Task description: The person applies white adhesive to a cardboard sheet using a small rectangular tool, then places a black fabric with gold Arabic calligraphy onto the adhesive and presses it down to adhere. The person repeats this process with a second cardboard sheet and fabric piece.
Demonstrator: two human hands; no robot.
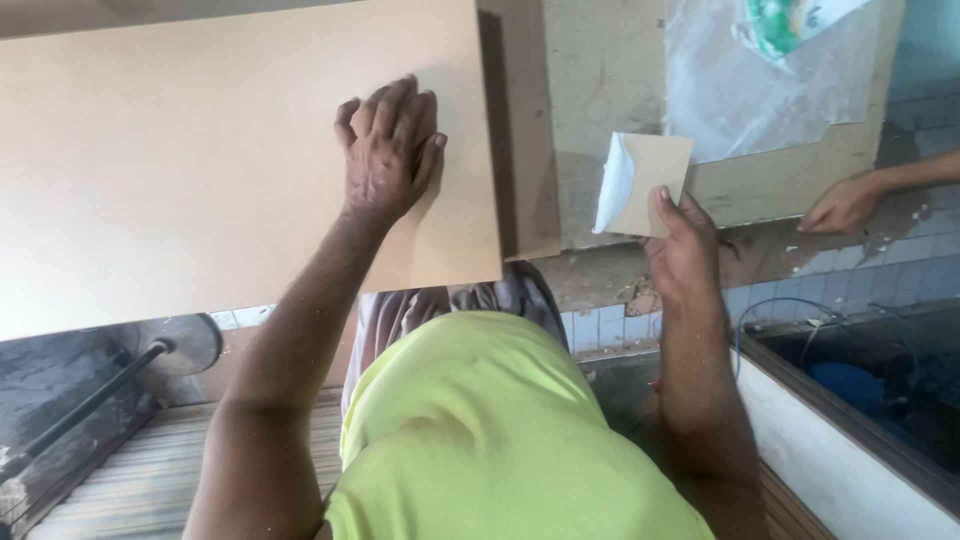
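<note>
Head view: a person in a yellow-green shirt (480, 430) works at a cluttered bench (590, 110), seen from above. The left hand (390, 150) lies flat, palm down, on a large tan board (200, 160), fingers spread and pointing to 12 o'clock; it grasps nothing, and the pressing palm appears to steady the board, whose near edge overhangs the bench toward 6 o'clock. The left arm runs straight from 7 o'clock up to the hand, elbow nearly locked.

At 3 o'clock from that hand, the right hand (683, 245) pinches a small folded sheet (640, 185), tan with a white face, between thumb and fingers at its lower corner. The sheet stands raised above the bench, apparently held clear for a look or for use. The right forearm rises from 5 o'clock, wrist slightly bent.

Beyond the sheet, at 1 o'clock, a clear plastic bag (760, 80) lies on a second, notched board. A co-worker's hand (845, 205) rests on the bench edge at 3 o'clock. Blue-white tiles (900, 280) face the bench below, and a round metal stand (185, 345) sits at 8 o'clock.
</note>
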